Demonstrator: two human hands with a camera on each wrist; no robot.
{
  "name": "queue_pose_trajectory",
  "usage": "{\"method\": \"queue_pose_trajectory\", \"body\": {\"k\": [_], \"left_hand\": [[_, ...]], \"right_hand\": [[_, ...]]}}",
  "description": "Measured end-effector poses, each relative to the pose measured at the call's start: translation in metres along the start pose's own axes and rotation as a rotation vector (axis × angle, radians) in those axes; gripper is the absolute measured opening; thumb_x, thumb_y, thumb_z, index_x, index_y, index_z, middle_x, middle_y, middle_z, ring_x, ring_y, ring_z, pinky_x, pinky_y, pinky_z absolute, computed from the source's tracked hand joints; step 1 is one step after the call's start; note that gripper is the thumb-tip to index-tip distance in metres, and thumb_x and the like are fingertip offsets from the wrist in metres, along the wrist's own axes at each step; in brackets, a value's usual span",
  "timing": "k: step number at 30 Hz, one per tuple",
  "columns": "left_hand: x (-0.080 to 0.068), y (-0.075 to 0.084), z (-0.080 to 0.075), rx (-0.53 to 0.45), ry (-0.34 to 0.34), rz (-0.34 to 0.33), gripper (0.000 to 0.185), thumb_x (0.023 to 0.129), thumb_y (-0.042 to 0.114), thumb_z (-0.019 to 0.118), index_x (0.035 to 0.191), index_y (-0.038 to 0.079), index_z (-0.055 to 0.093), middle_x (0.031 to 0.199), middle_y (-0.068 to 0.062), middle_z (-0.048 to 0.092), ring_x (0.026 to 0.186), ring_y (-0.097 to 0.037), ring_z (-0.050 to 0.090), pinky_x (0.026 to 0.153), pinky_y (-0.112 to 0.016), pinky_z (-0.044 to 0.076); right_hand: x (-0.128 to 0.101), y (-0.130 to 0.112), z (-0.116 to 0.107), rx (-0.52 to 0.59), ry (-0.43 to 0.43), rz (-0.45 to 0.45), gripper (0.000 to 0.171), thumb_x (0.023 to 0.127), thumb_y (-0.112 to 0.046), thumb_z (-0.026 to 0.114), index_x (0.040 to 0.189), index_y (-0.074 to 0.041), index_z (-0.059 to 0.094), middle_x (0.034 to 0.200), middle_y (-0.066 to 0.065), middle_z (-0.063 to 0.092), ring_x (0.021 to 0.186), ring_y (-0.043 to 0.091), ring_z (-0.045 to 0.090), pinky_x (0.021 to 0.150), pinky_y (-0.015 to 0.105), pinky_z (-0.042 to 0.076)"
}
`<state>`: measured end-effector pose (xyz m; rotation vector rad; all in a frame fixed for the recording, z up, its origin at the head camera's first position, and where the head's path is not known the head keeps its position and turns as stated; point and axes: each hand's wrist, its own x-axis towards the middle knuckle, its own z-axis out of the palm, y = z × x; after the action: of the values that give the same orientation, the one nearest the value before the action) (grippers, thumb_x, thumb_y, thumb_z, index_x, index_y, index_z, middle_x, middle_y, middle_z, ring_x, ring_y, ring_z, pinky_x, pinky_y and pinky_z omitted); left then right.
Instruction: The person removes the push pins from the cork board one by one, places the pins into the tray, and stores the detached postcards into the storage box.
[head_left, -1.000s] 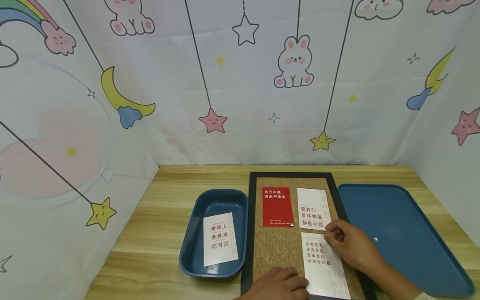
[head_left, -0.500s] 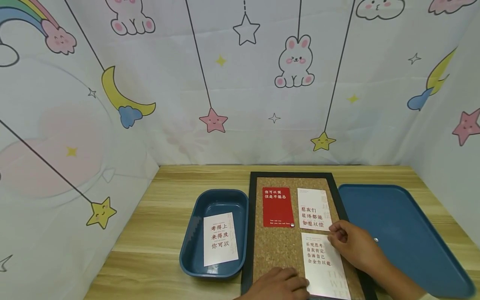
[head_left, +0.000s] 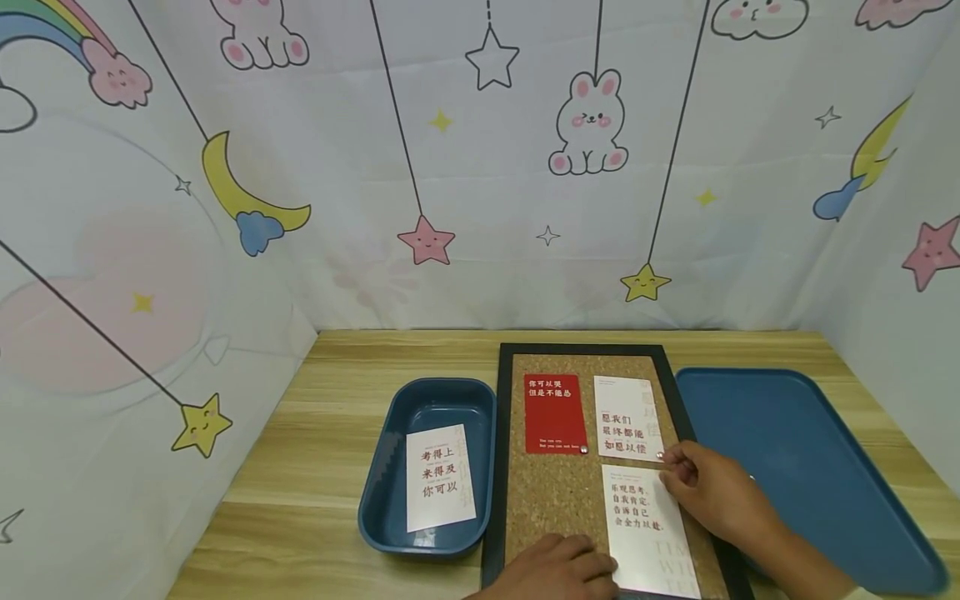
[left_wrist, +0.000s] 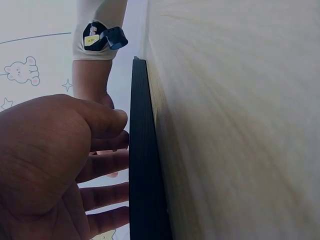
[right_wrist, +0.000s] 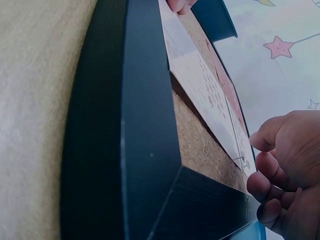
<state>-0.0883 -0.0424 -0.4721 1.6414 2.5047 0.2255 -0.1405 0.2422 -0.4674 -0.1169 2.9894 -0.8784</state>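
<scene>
Leftmost on the table point(head_left: 315, 467) sits a small blue bin point(head_left: 390, 500) with one white card point(head_left: 439, 477) lying flat in it, not yet on the board. Beside it lies the cork board point(head_left: 551, 496) in its black frame. Two cards are on its upper part: a red card point(head_left: 554, 413) with a small silver pin point(head_left: 584, 449) at its lower right corner, and next to it an upper white card point(head_left: 626, 418) with a pin head point(head_left: 660, 455) visible at its lower right corner. Below that one lies a third, lower white card point(head_left: 647, 529). The left hand point(head_left: 558, 571) rests at the near edge of the board, fingers point(left_wrist: 107, 165) extended and flat, touching the lower card's left edge; it grasps nothing. The right hand point(head_left: 712, 492) sits at the lower card's upper right corner, fingers point(right_wrist: 270, 165) curled inward; whether they pinch a pin there cannot be told, the tips being hidden. Rightmost is a large blue tray point(head_left: 795, 467), a small pale speck just visible past the hand. Judgement: two cards appear fastened, the third is laid in place and being secured, one card remains in the bin; roughly past halfway.
</scene>
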Motion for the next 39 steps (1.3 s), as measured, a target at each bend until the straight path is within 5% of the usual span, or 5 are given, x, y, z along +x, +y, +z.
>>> {"method": "queue_pose_trajectory", "body": {"k": [39], "left_hand": [[-0.0007,0.0023,-0.0018,0.006,-0.002,-0.011,0.045,0.1,0.051,0.061,0.142,0.035,0.06,0.144,0.02,0.053,0.126,-0.002,0.05,0.106,-0.023,0.039]], "right_hand": [[-0.0042,0.0049,0.0014,-0.127,-0.045,-0.052,0.011,0.092,-0.022,0.076,0.098,-0.014,0.072,0.067,-0.004,0.046,0.057,0.013,0.04,0.052,0.03,0.029]]}}
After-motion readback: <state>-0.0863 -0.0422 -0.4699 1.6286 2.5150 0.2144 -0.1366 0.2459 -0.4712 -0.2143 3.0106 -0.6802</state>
